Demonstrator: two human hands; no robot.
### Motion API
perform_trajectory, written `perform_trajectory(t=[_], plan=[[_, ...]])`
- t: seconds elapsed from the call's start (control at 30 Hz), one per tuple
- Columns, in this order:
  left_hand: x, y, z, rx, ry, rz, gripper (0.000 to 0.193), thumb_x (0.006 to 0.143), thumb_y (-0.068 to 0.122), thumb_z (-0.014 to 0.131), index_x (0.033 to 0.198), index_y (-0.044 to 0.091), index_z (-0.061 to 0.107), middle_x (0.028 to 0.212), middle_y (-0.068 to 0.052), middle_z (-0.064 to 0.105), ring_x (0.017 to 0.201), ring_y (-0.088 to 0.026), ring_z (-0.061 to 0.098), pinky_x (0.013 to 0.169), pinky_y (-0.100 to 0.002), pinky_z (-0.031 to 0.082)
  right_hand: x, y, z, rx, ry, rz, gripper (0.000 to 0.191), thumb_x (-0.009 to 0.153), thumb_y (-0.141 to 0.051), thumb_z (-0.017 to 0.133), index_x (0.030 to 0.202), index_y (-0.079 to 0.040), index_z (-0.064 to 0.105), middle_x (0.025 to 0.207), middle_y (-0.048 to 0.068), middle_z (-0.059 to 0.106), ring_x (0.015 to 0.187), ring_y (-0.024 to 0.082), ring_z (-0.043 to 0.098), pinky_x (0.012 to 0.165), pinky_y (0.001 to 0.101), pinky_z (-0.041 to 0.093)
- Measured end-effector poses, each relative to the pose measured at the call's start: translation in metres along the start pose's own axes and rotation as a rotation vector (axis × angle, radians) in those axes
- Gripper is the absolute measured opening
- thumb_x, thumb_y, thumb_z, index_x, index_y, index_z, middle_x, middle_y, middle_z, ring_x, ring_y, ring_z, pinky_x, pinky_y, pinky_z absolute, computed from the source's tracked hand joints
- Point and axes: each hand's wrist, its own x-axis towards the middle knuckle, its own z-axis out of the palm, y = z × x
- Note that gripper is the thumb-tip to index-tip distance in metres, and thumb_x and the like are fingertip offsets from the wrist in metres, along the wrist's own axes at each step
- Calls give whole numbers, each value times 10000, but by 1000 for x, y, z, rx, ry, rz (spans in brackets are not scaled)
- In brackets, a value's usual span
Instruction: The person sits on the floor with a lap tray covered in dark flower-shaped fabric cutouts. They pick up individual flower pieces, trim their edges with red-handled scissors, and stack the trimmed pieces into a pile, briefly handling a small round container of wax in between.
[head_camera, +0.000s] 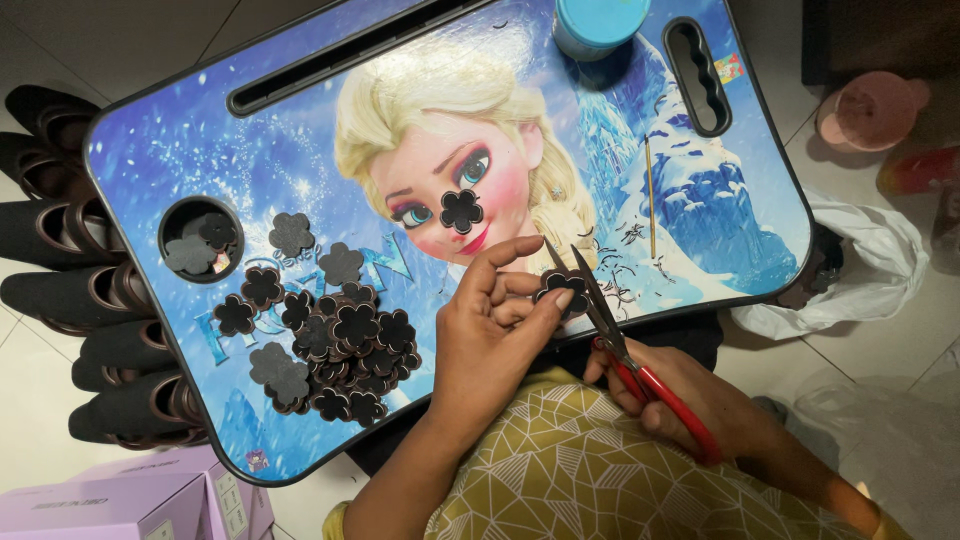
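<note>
From the head view, your left hand (495, 320) pinches a dark flower (562, 288) between thumb and fingertips, closed on it and holding it up at the near edge of the tray (180, 150) so its rim meets the blades. Your right hand (690, 400) is wrapped shut on the red handles of the scissors (610, 325), whose blades stand apart around the flower's edge. Finished flowers sit in a pile (335, 345) to the left, well apart from the cutting (likely to keep them out of the blades' way), and one lies alone mid-tray (461, 210). A thin stick (649, 195) and black trimmings (625, 265) lie just right of the scissors. The blue cup (598, 22) stands at the far edge. Open room remains across the tray's upper left.
</note>
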Motion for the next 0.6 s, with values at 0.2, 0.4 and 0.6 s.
perform_trajectory(t=[0.2,0.4,0.6], plan=[[-1,0,1,3,-4,-14,540,891,-21,748,1391,27,549,939,-59,716,797,-39,675,677,-177,540,0,3,0,-12,5,4,1036,737,-970,422,1180,-50,590,682,-22,465,585,124,459,552,285,387],[-1,1,1,2,4,1,536,899,-12,747,1397,25,552,947,-60,715,790,-39,669,673,-179,536,-2,4,0,21,11,8,1028,742,-960,433,1191,-50,596,697,-20,472,597,118,460,551,283,376],[-4,-2,4,4,-16,-25,561,892,-11,755,1410,37,547,942,-47,673,795,-33,660,664,-170,518,0,6,1,42,25,13,1024,737,-953,462,1195,-45,587,704,-14,489,600,112,472,550,275,388]])
